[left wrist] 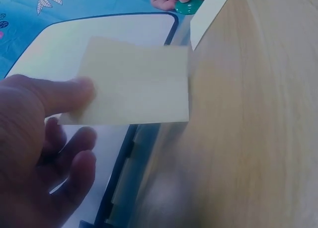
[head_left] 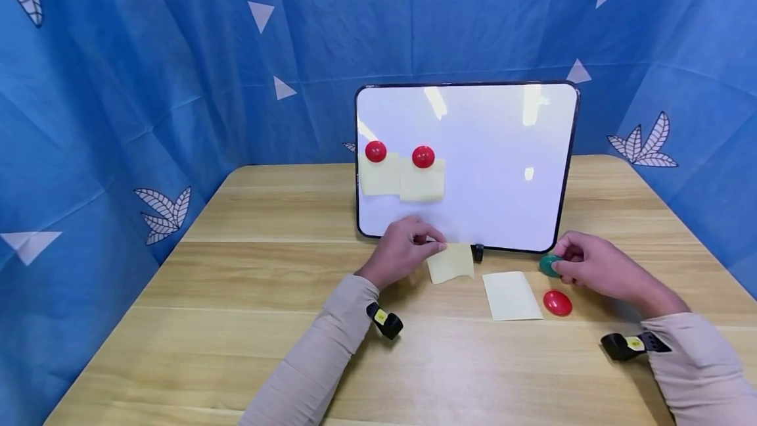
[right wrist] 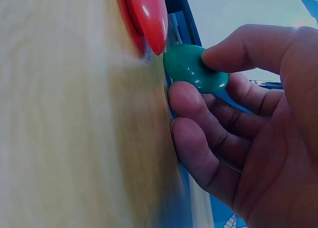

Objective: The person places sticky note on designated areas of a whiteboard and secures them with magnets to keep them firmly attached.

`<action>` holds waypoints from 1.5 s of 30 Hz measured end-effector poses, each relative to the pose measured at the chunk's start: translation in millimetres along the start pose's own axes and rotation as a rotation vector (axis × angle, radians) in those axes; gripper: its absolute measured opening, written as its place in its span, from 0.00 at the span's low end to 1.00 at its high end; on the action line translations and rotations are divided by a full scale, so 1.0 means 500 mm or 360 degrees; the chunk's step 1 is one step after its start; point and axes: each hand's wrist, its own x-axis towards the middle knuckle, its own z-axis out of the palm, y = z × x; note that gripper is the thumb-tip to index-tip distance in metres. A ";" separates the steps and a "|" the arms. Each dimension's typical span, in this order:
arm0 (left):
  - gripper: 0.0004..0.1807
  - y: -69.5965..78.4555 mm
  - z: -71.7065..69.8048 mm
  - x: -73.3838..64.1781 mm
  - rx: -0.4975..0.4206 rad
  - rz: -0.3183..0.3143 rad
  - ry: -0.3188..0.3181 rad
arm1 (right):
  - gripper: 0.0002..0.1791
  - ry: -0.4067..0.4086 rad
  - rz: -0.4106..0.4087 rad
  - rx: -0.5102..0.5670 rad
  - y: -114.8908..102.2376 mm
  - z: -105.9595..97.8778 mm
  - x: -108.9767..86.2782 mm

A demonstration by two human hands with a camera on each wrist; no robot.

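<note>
Between thumb and fingers, my left hand (head_left: 408,248) pinches a pale yellow sticky note (head_left: 452,263) by its upper left corner, in front of the whiteboard's lower edge. In the left wrist view the note (left wrist: 139,84) overlaps the board. My right hand (head_left: 600,265) pinches a round green magnet (head_left: 550,265) near the board's lower right corner; the right wrist view shows the thumb on the magnet's (right wrist: 191,69) domed face. A red magnet (head_left: 558,303) and another pale note (head_left: 512,296) lie on the table between the hands.
The black-framed whiteboard (head_left: 503,169) stands upright at the back of the wooden table (head_left: 248,321). Two notes hang on its left side, under a red magnet (head_left: 375,151) and a second red magnet (head_left: 423,156). A blue patterned curtain (head_left: 319,31) encloses the table.
</note>
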 end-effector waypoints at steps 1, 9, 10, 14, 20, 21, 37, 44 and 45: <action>0.03 0.001 0.000 0.000 0.0013 -0.0012 0.0018 | 0.10 0.0000 0.0001 0.0000 0.001 0.000 0.000; 0.04 0.004 -0.002 -0.002 -0.0074 -0.0072 0.0039 | 0.10 -0.0001 -0.0022 -0.0004 0.007 0.002 0.001; 0.03 0.003 -0.002 -0.001 -0.0083 -0.0076 0.0043 | 0.10 0.0003 -0.0019 -0.0001 0.007 0.002 0.002; 0.03 0.001 -0.001 0.000 -0.0083 -0.0089 0.0082 | 0.09 0.0001 -0.0018 0.0007 0.007 0.002 0.002; 0.02 0.000 -0.002 0.000 -0.0089 -0.0085 0.0140 | 0.09 -0.0005 -0.0007 0.0026 0.002 0.001 0.002; 0.02 0.001 -0.002 -0.001 -0.0105 -0.0085 0.0138 | 0.09 -0.0007 -0.0012 0.0026 0.001 0.001 0.002; 0.02 -0.001 -0.001 -0.001 -0.0178 -0.0123 0.0151 | 0.09 -0.0004 0.0008 0.0031 0.002 0.003 0.002; 0.03 -0.003 0.000 -0.003 -0.0274 -0.0139 0.0196 | 0.09 -0.0007 -0.0007 0.0034 0.003 0.004 0.001; 0.03 -0.003 0.000 -0.003 -0.0283 -0.0138 0.0205 | 0.09 -0.0008 -0.0007 0.0035 0.003 0.004 0.000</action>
